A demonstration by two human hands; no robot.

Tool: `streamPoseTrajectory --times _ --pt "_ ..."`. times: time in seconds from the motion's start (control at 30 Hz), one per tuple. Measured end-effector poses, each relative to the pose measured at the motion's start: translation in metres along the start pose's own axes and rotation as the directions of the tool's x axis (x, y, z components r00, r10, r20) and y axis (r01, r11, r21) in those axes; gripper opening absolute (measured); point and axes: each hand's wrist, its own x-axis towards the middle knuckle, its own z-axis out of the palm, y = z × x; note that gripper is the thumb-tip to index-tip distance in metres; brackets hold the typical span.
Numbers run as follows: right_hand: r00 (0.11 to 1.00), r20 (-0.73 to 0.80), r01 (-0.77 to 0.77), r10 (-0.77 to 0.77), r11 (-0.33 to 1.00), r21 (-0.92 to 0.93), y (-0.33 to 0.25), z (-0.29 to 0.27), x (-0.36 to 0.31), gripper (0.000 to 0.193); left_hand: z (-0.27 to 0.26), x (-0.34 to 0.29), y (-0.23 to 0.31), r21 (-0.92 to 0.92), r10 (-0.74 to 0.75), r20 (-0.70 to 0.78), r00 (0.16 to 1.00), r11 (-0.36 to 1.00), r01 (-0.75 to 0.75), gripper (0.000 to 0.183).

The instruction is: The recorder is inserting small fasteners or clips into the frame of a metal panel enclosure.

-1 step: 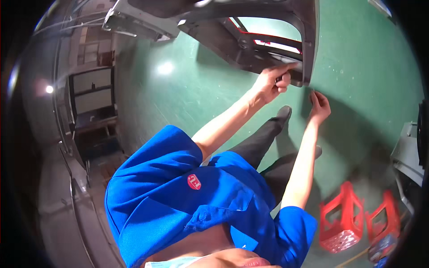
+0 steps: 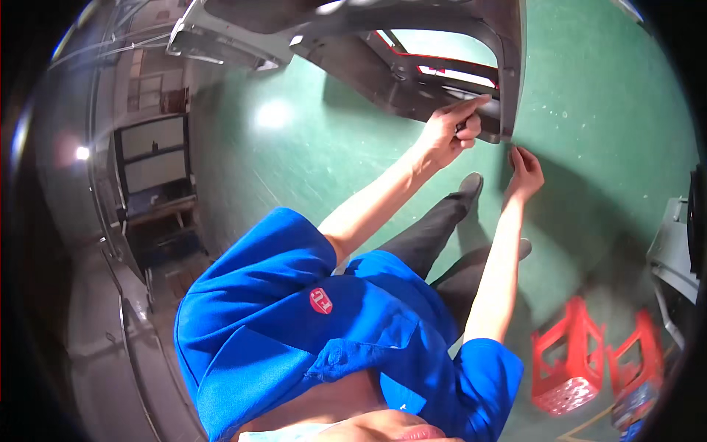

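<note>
A large dark moulded panel (image 2: 383,85), with a window-like opening edged in red, is in front of me at the top of the view. My left hand (image 2: 448,134) is at its near right corner. Its index finger stretches along the panel's inner edge, while the other fingers curl around a small dark thing whose kind I cannot make out. Just below the same corner, my right hand (image 2: 526,174) has its thumb and fingertips pinched together close to the panel's edge. Whatever lies in that pinch is too small to tell.
Two red plastic stools (image 2: 568,361) stand on the green floor (image 2: 589,96) at the lower right. Beyond them is a grey metal object (image 2: 670,243) at the right rim. A dark-framed rack (image 2: 155,155) stands on the left, and another grey panel (image 2: 228,40) is at the upper left.
My left index finger has lifted slightly along the panel edge. The right hand stays nearly in place, still pinched. The view has shifted a little.
</note>
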Motion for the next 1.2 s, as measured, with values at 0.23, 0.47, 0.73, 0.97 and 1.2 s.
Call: streamPoseTrajectory --times 0.23,0.47,0.73,0.97,1.2 --pt "0.985 -0.153 0.088 -0.081 0.995 0.038 0.013 0.038 -0.014 0.013 0.03 -0.008 0.021 0.04 -0.072 -0.054 0.996 0.996 0.075 0.033" --pt "0.956 -0.258 0.157 -0.139 0.986 0.05 0.022 0.044 -0.009 0.011 0.023 -0.006 0.027 0.198 -0.03 0.04 0.999 0.98 0.021 0.035" --pt "0.931 -0.263 0.227 -0.254 0.965 -0.129 0.023 0.044 -0.007 0.009 0.023 -0.008 0.031 0.242 0.03 0.133 0.991 0.968 -0.062 0.029" --pt "0.891 -0.249 0.209 -0.378 0.831 -0.515 -0.003 0.056 -0.014 0.018 0.022 -0.013 0.039 0.246 0.084 0.202 0.976 0.96 -0.133 0.031" --pt "0.866 0.03 0.4 -0.499 0.657 -0.639 -0.02 0.068 -0.008 0.018 0.025 -0.029 0.05 0.246 0.204 0.31 0.929 0.926 -0.285 0.023"
